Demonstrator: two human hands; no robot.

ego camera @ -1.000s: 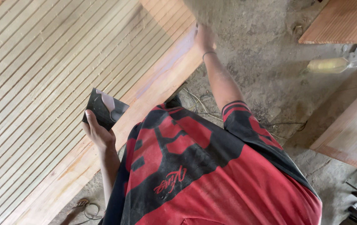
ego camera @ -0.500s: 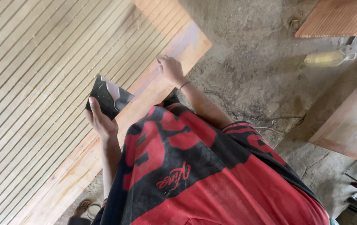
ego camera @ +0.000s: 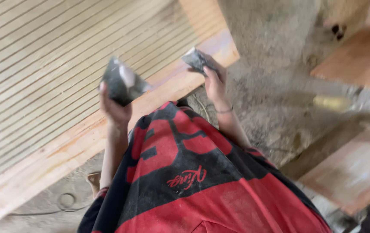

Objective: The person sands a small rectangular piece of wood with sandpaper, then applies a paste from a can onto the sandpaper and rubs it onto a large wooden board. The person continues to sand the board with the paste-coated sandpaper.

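A large grooved wooden panel fills the left, its smooth border running to a corner at far centre; bare dirt floor lies open to its right. The left hand grips a dark folded sheet of sandpaper above the border. The right hand pinches a smaller dark piece near the corner. Blur hides finer detail.
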